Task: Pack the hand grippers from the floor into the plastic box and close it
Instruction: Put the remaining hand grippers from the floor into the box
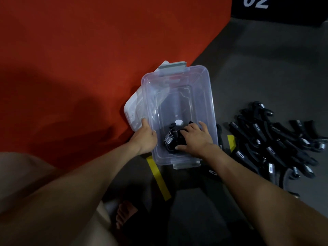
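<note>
A clear plastic box point(205, 96) with grey latches stands open on the floor in the middle of the head view. My left hand point(144, 138) grips its near left wall. Inside the box, at the near end, my right hand point(194, 138) rests on a black hand gripper point(171, 139) with a silver spring, fingers curled over it. A pile of several black hand grippers point(271, 141) lies on the grey floor to the right of the box. The box's lid point(132, 107) leans under the box's left side.
A large orange mat point(79, 59) covers the floor left of the box. Yellow tape strips point(158, 176) mark the grey floor near the box. My bare foot point(124, 213) shows below. A black block with white digits point(276, 9) stands at the far right.
</note>
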